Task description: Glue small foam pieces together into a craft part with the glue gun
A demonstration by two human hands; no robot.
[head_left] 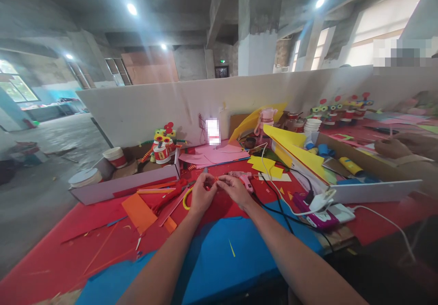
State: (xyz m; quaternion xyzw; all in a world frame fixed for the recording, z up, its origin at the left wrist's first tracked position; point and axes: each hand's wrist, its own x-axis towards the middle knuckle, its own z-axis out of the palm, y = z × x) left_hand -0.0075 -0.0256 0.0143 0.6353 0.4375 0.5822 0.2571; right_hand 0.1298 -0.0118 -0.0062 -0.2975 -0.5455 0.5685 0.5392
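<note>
My left hand and my right hand meet above the middle of the table, with thumbs and fingers pinched together. Between the fingertips shows a small orange-red piece, too small to make out its kind. A pink glue gun lies just behind my right hand. Beside my left wrist is a yellow ring-shaped handle, the rest of it partly hidden. Orange paper and thin strips lie to the left. Under my forearms spreads a blue sheet with a yellow sliver on it.
A left-hand box holds paper cups and a paper-cup figure. At right, a white box holds blue and yellow rolls. Cables run to a purple power strip. A white partition stands behind; another person's arm is at far right.
</note>
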